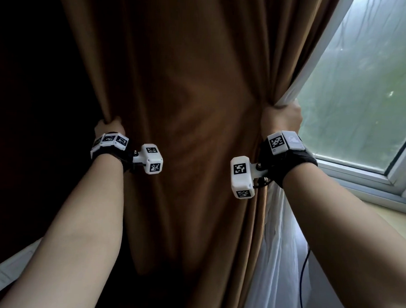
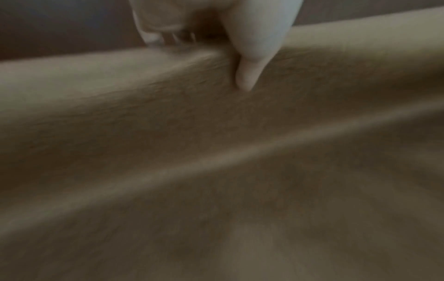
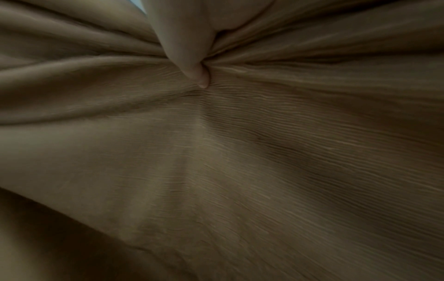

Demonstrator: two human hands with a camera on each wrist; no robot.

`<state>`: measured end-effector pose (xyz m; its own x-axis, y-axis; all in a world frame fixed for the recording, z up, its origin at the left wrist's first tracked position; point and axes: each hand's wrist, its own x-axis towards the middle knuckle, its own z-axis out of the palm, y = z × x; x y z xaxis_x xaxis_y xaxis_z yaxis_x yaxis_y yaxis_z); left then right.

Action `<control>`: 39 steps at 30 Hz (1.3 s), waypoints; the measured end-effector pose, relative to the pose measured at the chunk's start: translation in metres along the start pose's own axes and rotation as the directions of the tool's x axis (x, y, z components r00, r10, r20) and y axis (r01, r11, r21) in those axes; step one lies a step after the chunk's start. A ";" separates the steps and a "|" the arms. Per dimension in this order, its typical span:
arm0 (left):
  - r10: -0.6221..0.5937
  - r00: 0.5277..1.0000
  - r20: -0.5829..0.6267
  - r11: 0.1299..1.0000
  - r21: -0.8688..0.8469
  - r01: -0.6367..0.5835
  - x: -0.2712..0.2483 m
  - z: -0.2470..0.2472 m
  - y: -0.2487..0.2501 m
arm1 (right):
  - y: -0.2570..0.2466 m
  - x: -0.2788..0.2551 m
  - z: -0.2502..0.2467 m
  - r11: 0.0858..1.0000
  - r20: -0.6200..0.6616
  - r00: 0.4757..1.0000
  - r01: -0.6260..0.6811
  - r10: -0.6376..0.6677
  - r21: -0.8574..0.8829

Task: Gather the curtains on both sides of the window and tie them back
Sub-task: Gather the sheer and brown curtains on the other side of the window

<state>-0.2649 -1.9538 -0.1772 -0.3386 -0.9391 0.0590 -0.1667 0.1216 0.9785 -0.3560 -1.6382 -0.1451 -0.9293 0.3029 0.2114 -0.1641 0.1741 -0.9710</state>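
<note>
Brown pleated fabric curtain [image 1: 187, 107] hangs left of the window [image 1: 365, 90], each edge gripped by left hand [image 1: 109, 126] and right hand [image 1: 281, 119]. Gathering is underway; next, bunch the edges together for tying.

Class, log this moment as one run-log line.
left hand: grips brown curtain | right hand: grips its window-side edge | tie-back: not visible

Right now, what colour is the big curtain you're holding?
Brown; the curtain shows best in the head view.
</note>
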 end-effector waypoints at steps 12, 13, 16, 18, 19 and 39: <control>0.261 0.965 0.028 0.907 -0.349 -0.235 -0.075 0.043 0.050 | 0.001 -0.005 -0.006 0.999 0.021 0.999 0.031 -0.031 -0.018; 0.292 0.955 0.045 0.898 -0.356 -0.257 -0.084 0.045 0.053 | 0.001 -0.005 -0.008 0.999 0.024 0.999 0.034 -0.033 -0.020; 0.434 0.893 0.117 0.862 -0.344 -0.373 -0.113 0.055 0.061 | 0.000 -0.004 -0.015 0.998 0.034 0.998 0.057 -0.056 -0.024; 0.510 0.839 0.190 0.834 -0.347 -0.428 -0.132 0.063 0.066 | 0.001 -0.003 -0.022 0.997 0.036 0.996 0.077 -0.076 -0.025; 0.529 0.819 0.220 0.828 -0.344 -0.443 -0.142 0.066 0.070 | 0.001 -0.002 -0.026 0.996 0.034 0.996 0.085 -0.084 -0.025; 0.604 0.584 0.542 0.797 -0.420 -0.434 -0.251 0.102 0.090 | -0.001 0.012 -0.072 0.995 0.180 0.982 0.042 -0.058 0.091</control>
<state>-0.2899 -1.6746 -0.1237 -0.8006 -0.3002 0.5186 0.4036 0.3694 0.8370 -0.3437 -1.5671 -0.1339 -0.9625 0.1184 0.2439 -0.2327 0.1010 -0.9673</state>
